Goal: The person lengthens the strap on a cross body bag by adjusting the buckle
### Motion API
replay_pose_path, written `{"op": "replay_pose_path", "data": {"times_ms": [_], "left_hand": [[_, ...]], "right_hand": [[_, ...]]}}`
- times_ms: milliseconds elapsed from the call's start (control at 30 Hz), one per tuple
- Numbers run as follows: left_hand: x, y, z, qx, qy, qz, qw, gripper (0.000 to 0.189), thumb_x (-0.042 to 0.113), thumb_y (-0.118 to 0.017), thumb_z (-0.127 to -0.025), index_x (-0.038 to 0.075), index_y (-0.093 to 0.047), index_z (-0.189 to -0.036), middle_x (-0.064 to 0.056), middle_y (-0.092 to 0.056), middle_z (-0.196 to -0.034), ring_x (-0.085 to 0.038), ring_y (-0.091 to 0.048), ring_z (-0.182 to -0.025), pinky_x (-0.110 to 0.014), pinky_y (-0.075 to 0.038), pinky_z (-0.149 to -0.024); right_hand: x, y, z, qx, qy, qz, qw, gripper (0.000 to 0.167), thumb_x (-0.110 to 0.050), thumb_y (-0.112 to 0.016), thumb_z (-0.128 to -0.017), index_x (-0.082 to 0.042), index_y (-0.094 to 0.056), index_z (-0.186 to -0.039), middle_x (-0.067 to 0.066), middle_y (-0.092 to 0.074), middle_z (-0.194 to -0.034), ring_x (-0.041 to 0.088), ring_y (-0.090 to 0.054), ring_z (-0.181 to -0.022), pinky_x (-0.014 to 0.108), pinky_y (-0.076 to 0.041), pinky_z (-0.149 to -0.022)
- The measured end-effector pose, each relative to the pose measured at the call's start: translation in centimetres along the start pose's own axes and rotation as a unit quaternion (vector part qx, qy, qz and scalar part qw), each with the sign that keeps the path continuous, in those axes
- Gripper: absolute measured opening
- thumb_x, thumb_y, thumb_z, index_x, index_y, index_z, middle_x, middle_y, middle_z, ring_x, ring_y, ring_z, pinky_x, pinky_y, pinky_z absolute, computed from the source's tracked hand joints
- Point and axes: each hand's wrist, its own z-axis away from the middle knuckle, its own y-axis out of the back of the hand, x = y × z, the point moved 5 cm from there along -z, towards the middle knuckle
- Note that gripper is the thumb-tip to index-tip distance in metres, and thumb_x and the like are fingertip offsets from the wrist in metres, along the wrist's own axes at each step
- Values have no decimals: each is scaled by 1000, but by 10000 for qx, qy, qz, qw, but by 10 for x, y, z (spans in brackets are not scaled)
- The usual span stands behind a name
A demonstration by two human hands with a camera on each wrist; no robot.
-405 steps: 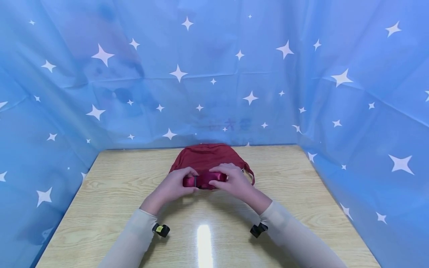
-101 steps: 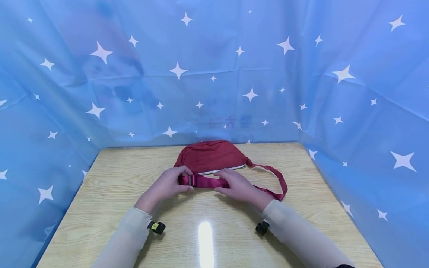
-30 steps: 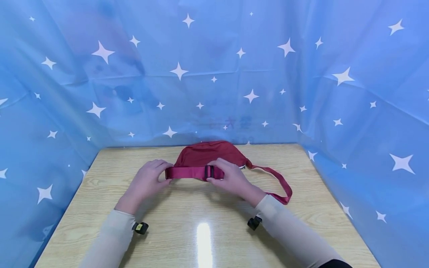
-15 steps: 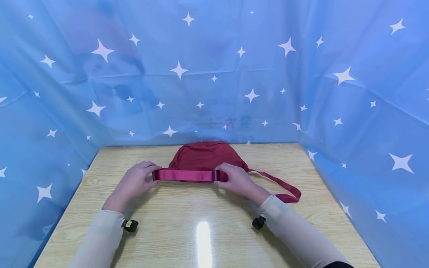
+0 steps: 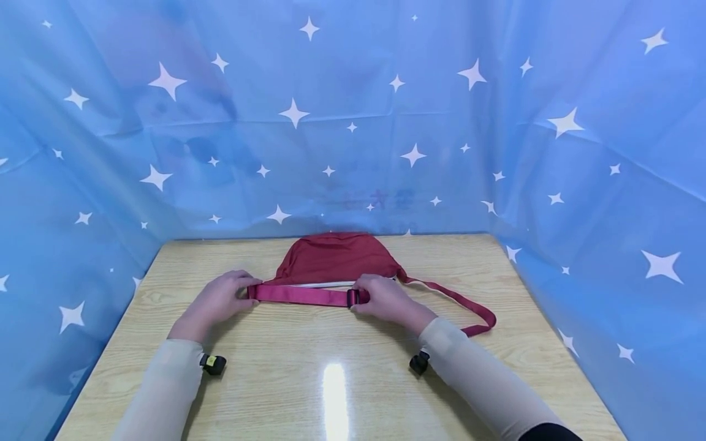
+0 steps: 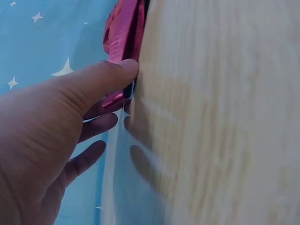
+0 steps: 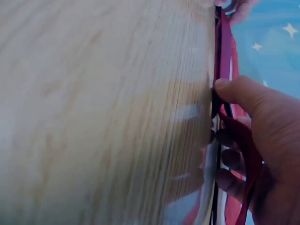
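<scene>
A dark red waist bag lies near the table's back edge, a pale zipper along its front. Its shiny crimson strap stretches in front of it between my two hands. My left hand pinches the strap's left end, where a dark buckle edge shows beside the thumb in the left wrist view. With thumb and fingers my right hand grips the strap at a black slider buckle. Past that hand, the rest of the strap loops right over the table and back to the bag.
The wooden table carries a bright light reflection near its front middle. A blue curtain with white stars hangs behind the table and along both sides.
Over these frames my hands move apart, the strap straightens between them, and the slider goes from beside my left hand to my right. Lately the strap has lowered, uncovering the zipper.
</scene>
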Motion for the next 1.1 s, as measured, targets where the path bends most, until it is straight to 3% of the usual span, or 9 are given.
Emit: {"op": "replay_pose_path", "data": {"times_ms": [200,600,800,933,1100], "left_hand": [[-2,0,-1,-99,-17,130,9999,44,17,-91,-94,8,-79,-134,-13,-71,-128,-37,-69,-117,-60,-56,-101],[1,-4,4,-103,291,689,9971,50,17,-93,-92,9,-75,-138,-9,-71,-127,-36,-67,-119,-62,-53,-104],[2,0,8,-179,399,940,9946,57,17,-97,-87,9,-74,-139,-7,-71,-129,-34,-67,-118,-61,-53,-105],[5,3,11,-153,446,1063,9932,60,17,-98,-86,10,-73,-140,-6,-71,-131,-29,-66,-116,-58,-53,-103],[8,7,14,-142,431,1062,9933,68,24,-97,-88,7,-68,-147,-10,-68,-140,-36,-65,-126,-63,-50,-109]], "right_hand": [[0,-2,1,7,89,15,10000,35,-41,-91,-94,-16,-80,-117,-8,-67,-104,11,-59,-94,32,-54,-80],[-2,-4,9,244,-97,-402,9988,48,-37,-89,-97,-10,-75,-134,-1,-64,-111,15,-60,-99,40,-56,-90],[-4,-3,9,178,-132,-700,9973,59,-40,-90,-95,-11,-70,-142,2,-67,-121,22,-66,-117,47,-55,-104],[-7,-3,9,216,-147,-1073,9939,64,-38,-89,-97,-11,-65,-149,3,-68,-132,23,-67,-125,45,-54,-109],[-10,1,12,254,-105,-1287,9913,66,-39,-87,-99,-10,-62,-153,4,-67,-142,25,-65,-135,46,-51,-115]]}}
